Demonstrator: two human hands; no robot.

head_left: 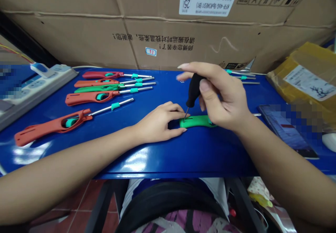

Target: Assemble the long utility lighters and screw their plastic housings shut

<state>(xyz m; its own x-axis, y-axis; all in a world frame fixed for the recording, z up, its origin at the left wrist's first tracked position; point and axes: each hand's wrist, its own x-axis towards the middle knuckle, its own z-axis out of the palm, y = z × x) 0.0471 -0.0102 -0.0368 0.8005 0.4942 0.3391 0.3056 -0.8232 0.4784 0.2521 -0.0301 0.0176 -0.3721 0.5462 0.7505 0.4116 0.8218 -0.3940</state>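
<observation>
A green long-neck lighter (195,121) lies flat on the blue table (157,156), its handle end toward my left hand (162,122). Thumb and fingers of that hand pinch the handle's left end from both sides. My right hand (223,96) grips a black-handled screwdriver (194,90), tilted, with its thin shaft coming down onto the handle near that end. Two fingers of the right hand stick out past the screwdriver. The middle and right part of the green lighter are partly hidden behind the right hand; a bit of its metal tube shows beyond the wrist.
Several red, orange and green lighters (91,97) lie on the left, more metal tubes (244,77) behind my right hand. A white power strip (47,82) stands far left. A phone (286,131) and a yellow-taped parcel (307,75) sit right. A cardboard box (91,26) closes off the back.
</observation>
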